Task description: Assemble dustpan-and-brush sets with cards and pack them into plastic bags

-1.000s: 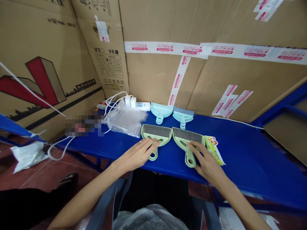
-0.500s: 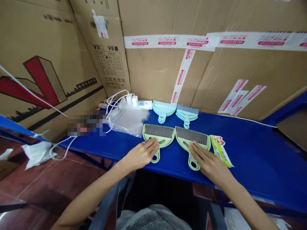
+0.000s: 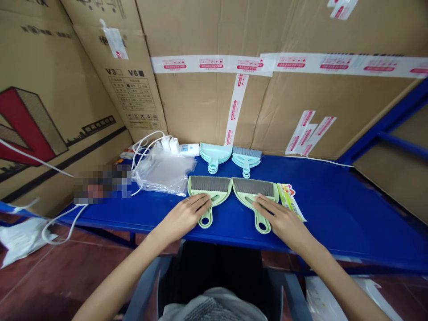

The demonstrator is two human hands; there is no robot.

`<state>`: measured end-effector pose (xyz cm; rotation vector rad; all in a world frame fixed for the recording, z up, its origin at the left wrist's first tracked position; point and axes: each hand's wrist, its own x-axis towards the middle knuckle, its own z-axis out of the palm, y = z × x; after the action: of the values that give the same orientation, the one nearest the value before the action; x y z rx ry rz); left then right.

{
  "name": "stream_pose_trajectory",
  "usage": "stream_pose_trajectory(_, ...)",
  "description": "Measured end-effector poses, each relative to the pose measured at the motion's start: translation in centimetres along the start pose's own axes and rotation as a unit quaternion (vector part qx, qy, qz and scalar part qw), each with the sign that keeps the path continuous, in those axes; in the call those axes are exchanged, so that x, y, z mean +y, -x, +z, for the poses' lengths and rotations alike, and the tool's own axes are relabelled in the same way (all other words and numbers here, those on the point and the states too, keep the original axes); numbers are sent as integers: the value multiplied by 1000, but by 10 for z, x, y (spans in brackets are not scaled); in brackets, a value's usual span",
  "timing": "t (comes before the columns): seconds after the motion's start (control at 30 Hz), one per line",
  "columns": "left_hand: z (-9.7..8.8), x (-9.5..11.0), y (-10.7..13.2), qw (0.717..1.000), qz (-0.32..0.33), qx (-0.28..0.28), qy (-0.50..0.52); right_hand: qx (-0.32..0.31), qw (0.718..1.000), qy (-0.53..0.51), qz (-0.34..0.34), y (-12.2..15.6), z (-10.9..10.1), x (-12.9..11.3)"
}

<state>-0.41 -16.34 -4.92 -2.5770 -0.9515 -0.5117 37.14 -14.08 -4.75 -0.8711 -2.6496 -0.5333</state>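
Two light green dustpans with grey-bristled brushes nested in them lie side by side on a blue table, handles toward me. My left hand (image 3: 183,216) rests palm down on the left dustpan and brush set (image 3: 224,195), its fingers stretched over the plastic body. On the right dustpan and brush set (image 3: 241,196) my right hand (image 3: 284,220) lies the same way, fingers extended beside the handle. The corners of the two pans appear to touch in the middle. Just right of them lies a yellow-green printed card (image 3: 291,203), perhaps packaging.
Behind are stacked light blue dustpans (image 3: 216,154) and blue brushes (image 3: 246,159). Clear plastic bags (image 3: 163,171), a white power strip (image 3: 189,149) and cables stand at left. Cardboard walls (image 3: 200,107) close off the back and left; a blue frame (image 3: 377,120) rises at right.
The view has turned slightly to the right, so everything on the table appears further left. Both hands stay on the green sets with little visible movement.
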Motion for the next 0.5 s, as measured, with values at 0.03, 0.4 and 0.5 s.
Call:
stream_pose_trajectory(0.03,1,-1,0,1000,0,0,8,-3,1000,1,3,1,0,0)
stream_pose_trajectory(0.4,-24,-22,10,977,-41,-94,188,-88,941,-22,327,6,-45,35)
stream_pose_trajectory(0.5,-27,-23,6,965,-40,-111,234,-194,865,0,463,-5,-48,45)
